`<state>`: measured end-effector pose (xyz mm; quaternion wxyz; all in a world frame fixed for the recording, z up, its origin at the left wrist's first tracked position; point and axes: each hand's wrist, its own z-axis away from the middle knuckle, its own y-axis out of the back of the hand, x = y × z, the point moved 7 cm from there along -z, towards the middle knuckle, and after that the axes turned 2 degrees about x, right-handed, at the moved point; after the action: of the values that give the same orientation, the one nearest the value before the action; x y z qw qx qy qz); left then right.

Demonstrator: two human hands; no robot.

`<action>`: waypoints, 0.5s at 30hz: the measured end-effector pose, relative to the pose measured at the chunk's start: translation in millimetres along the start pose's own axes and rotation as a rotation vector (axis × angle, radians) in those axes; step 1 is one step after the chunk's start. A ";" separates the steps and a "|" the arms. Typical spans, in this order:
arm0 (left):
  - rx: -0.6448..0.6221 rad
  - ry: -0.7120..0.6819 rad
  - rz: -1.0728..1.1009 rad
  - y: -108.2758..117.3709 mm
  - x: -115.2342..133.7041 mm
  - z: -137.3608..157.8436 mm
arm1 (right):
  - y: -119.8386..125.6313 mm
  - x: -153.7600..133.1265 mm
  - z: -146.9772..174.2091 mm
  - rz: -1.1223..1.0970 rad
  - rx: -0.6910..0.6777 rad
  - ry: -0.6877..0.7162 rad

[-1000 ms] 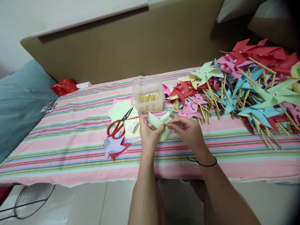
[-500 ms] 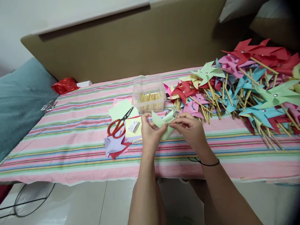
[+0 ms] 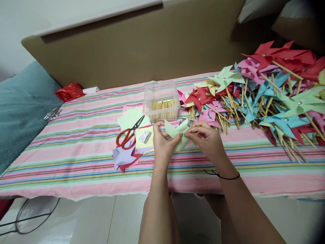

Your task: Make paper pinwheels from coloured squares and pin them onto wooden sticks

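Green paper (image 3: 171,130) with corners bent in sits up between two bare hands, just in front of the clear box (image 3: 165,117) and a bit to its right. The left hand (image 3: 162,144) has its grip closed around one side of the paper, and its thumb presses near the middle. The right hand (image 3: 207,138) has its grip pinching the paper near the middle too, with thumb and finger close to the other thumb. What is under those fingertips is too small to tell. A black cord (image 3: 227,178) goes around the right wrist.

Lots of short sticks (image 3: 163,105) lie inside the clear box. To the left of the box, scissors (image 3: 131,129) with red handles lie across green sheets (image 3: 128,118). A small white packet (image 3: 145,137) rests on a yellow sheet (image 3: 140,146), left of the box and nearer the person. More to the left and nearer is a purple cut piece (image 3: 122,158) on top of a red one (image 3: 129,165).

To the right of the box is a big pile of pinwheels (image 3: 250,109). A red bag (image 3: 69,93) lies far to its left. The box stands on a striped cloth (image 3: 83,149).
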<state>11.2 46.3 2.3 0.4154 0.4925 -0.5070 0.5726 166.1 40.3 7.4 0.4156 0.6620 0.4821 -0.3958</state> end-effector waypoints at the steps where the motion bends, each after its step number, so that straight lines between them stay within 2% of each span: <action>1: -0.006 0.000 -0.006 0.0 0.3 0.2 | -0.3 0.3 -0.1 -0.003 -0.006 -0.003; 6: -0.033 0.005 -0.054 -0.7 1.6 1.3 | -0.3 0.1 -0.4 0.026 -0.024 -0.003; 15: 0.022 -0.066 -0.215 2.8 0.8 -0.9 | -2.4 8.3 0.8 0.037 -0.041 -0.062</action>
<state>8.2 46.7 2.6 0.4520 0.5671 -0.4586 0.5137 165.6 42.6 -1.0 0.4512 0.6493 0.4648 -0.3984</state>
